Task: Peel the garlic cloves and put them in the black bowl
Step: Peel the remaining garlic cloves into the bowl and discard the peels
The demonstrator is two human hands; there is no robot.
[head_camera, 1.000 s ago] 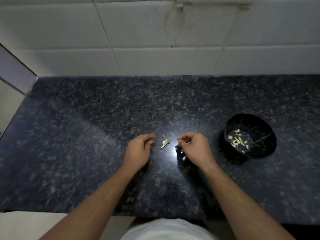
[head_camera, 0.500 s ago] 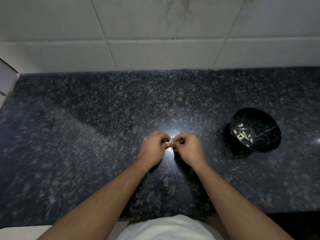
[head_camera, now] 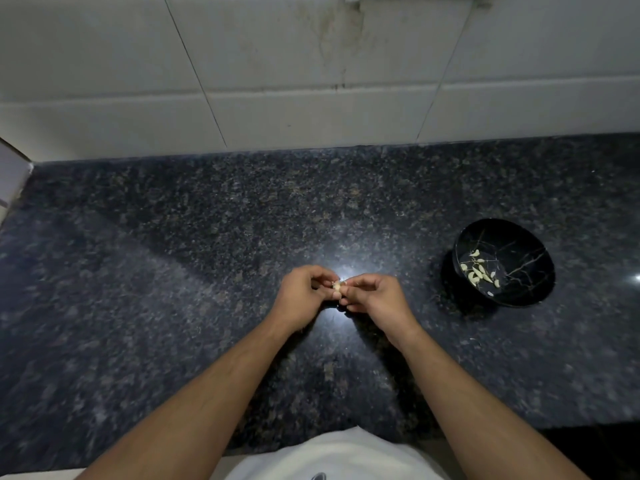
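Two hands are working over the dark granite counter (head_camera: 173, 271) with one garlic clove (head_camera: 336, 287) caught between them: the left hand (head_camera: 302, 295) is curling its fingers and pinching the clove's left side, and the right hand (head_camera: 375, 296) is meeting it fingertip to fingertip, pinching the clove's right side with its other fingers tucked under. Well to the right of the right hand, one black bowl (head_camera: 519, 296) is sitting on the counter and holding what is looking like roughly ten peeled cloves (head_camera: 477, 274), though they are too small and clustered to count surely.
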